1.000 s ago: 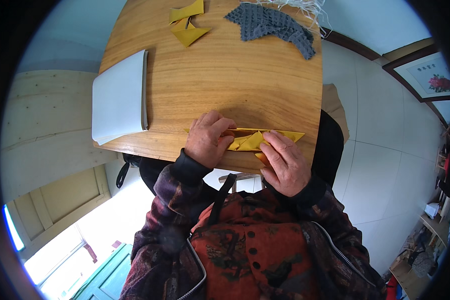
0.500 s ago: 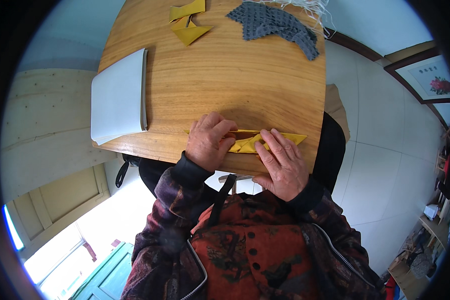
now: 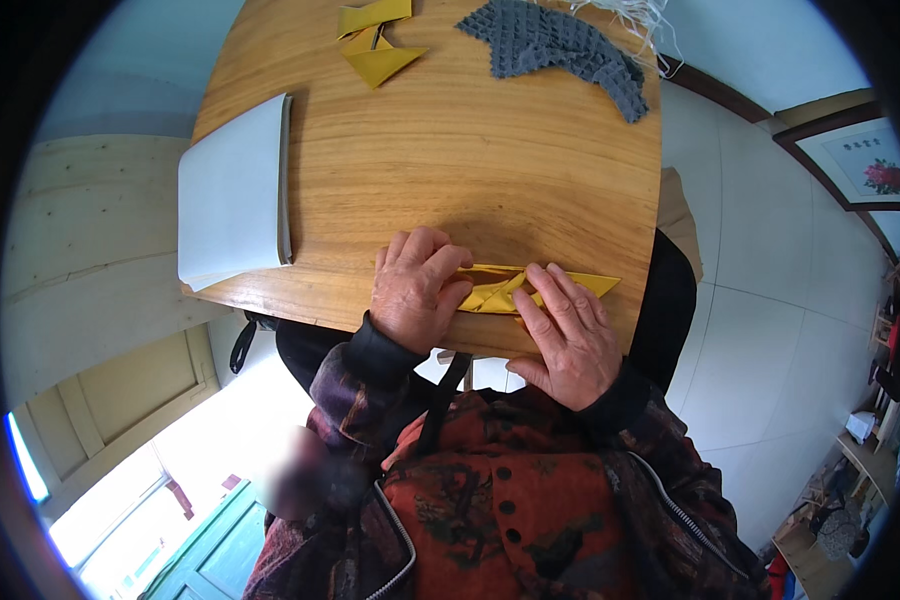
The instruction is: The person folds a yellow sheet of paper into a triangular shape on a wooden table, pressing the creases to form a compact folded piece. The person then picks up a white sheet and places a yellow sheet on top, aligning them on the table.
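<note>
A long piece of folded yellow paper [image 3: 493, 297] lies at the near edge of the table, pointed at its right end and with a parted fold along its middle. My left hand [image 3: 410, 290] grips its left part, thumb and curled fingers closed at the fold; that end is mostly covered by the hand. On the right part rest the fingertips of my right hand [image 3: 570, 335]. Those fingers are stretched out, and the thumb stands apart, below the paper near the table's edge.
Another folded yellow paper piece [image 3: 383, 62] sits at the far side of the wooden table [image 3: 390, 170]. White sheets [image 3: 233, 190] are stacked at the left edge. A grey textured cloth [image 3: 560, 48] lies at the far right beside white strings [image 3: 638, 18].
Both hands keep nearly the same place on the folded yellow paper. The view has shifted slightly, and no thing on the table has visibly moved.
</note>
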Action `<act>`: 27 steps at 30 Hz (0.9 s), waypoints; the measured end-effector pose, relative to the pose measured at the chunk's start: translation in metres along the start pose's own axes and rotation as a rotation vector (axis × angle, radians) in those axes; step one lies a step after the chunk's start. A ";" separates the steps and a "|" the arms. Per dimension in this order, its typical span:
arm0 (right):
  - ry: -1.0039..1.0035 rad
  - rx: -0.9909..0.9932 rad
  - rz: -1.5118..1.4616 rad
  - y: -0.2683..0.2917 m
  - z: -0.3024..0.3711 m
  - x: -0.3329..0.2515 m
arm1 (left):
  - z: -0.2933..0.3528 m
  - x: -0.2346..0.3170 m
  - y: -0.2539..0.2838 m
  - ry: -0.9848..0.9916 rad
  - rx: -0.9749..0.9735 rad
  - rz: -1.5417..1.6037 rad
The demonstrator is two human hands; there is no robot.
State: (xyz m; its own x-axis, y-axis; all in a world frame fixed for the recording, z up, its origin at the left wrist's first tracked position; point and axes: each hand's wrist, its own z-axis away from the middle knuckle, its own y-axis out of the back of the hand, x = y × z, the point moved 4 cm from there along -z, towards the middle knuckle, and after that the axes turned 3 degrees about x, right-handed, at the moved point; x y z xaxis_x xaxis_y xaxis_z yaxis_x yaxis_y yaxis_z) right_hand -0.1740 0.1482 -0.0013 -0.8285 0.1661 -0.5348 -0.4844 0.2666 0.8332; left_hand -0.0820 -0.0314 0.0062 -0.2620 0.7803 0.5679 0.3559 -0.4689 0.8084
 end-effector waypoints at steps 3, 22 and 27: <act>0.000 0.000 -0.008 0.000 0.000 0.000 | 0.001 -0.001 0.000 0.002 -0.007 -0.006; 0.046 0.021 0.029 0.002 -0.002 -0.003 | 0.000 -0.001 0.000 0.011 -0.010 0.007; 0.024 0.022 0.012 0.003 -0.002 -0.002 | -0.001 -0.001 0.000 0.012 -0.010 0.010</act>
State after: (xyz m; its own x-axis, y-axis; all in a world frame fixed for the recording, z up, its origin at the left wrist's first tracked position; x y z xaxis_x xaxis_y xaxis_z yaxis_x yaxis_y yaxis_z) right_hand -0.1740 0.1467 0.0024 -0.8406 0.1467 -0.5214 -0.4687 0.2854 0.8360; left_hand -0.0825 -0.0323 0.0057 -0.2696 0.7701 0.5781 0.3496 -0.4811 0.8039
